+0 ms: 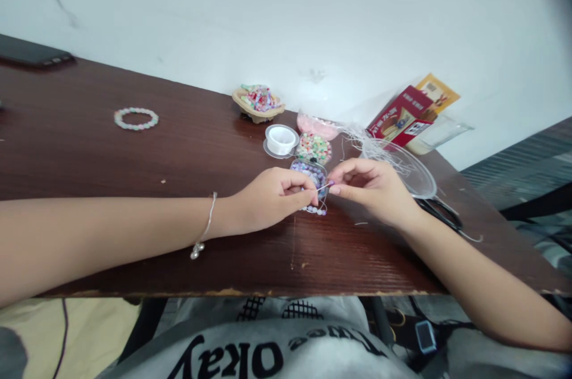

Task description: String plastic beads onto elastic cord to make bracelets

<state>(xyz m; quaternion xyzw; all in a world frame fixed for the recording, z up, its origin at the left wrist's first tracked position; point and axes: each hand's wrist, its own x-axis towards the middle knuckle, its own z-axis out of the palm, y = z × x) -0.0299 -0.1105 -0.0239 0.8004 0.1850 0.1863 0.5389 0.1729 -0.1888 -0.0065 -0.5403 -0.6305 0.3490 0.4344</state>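
My left hand [279,197] pinches a thin white string [322,188] between thumb and fingers. Just to its right, my right hand [373,188] holds a small purple bead [331,183] at the string's end. A short row of pale and purple beads [315,210] hangs below my left fingertips. Behind the fingers sits a clear box of purple and blue beads [308,170], partly hidden by my left hand. A container of mixed green, red and white beads [314,148] stands beyond it, beside a spool of white cord [281,140].
A beaded bracelet [136,118] lies left on the brown table [192,158]. Toward the wall are a small bead-filled dish [258,103] and a pink bead container [318,126]. Rightward are a clear lid [417,173], black scissors [440,212], a glass [440,133] and red packaging [400,115].
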